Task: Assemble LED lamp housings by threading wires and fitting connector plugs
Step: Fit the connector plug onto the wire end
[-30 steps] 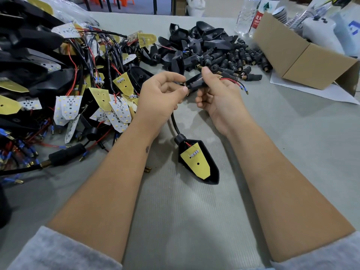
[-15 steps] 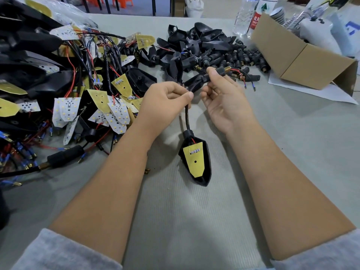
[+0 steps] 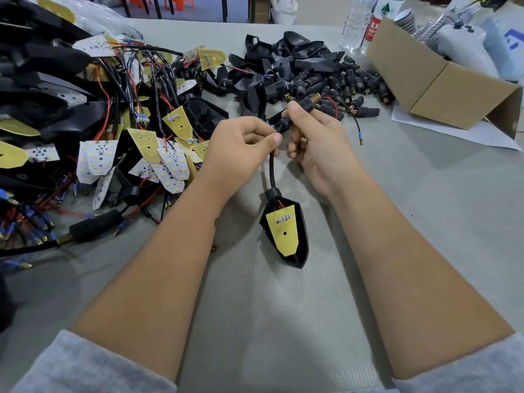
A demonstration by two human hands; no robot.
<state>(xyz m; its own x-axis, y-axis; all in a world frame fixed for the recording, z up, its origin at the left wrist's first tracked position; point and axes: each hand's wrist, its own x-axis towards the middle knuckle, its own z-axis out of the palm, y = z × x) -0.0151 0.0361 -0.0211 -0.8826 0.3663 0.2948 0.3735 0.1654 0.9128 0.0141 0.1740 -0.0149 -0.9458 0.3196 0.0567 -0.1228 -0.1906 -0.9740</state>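
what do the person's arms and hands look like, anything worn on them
Both forearms are bare, with light grey fleecy sleeves pushed up near the elbows: the left sleeve and the right sleeve. The left hand and right hand are bare too: no gloves, rings, watch or wristband show.

A cardboard box [image 3: 442, 89] (open) sits beside water bottles [image 3: 354, 24].

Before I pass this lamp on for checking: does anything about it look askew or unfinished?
The yellow board sits tilted in the black housing, not flush. The left hand pinches the cable; the right hand holds the plug.
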